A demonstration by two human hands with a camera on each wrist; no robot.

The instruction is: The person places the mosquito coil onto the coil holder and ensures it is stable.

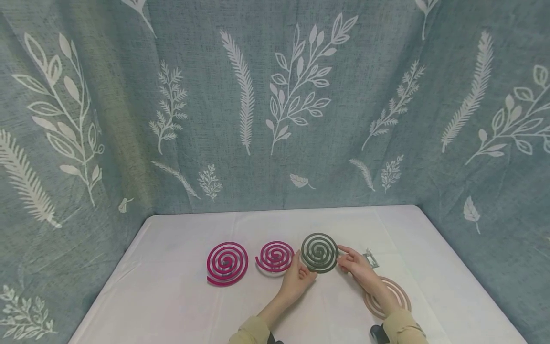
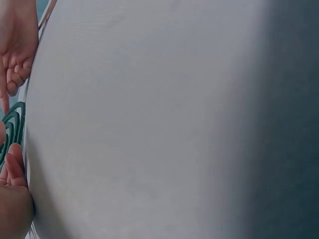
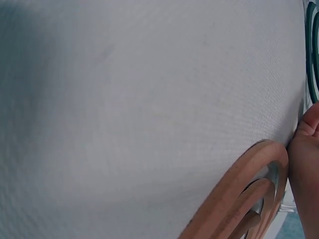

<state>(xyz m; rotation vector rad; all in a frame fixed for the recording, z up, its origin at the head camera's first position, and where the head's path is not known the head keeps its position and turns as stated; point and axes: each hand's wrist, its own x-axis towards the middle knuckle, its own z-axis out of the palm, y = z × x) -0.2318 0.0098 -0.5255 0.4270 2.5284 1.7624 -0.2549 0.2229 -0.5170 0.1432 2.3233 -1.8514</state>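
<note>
A dark green mosquito coil (image 1: 320,272) is between my two hands, its spiral facing the head camera. My left hand (image 1: 296,281) holds its lower left rim, one finger pointing up along the side and the thumb near the bottom. At the right rim, my right hand (image 1: 356,267) has its index finger and thumb on the edge. The left wrist view shows only part of the green coil (image 2: 20,119) beside the fingers. Just left of my left hand is a magenta coil (image 1: 275,242), raised above the cloth. Under my right forearm lies a brown coil (image 1: 404,297).
Another magenta coil (image 1: 227,284) is farther left. A small metal stand (image 1: 373,261) sits right of my right hand. The white-covered table (image 1: 180,306) meets a blue-green leaf-patterned curtain (image 1: 206,95) at the back and sides.
</note>
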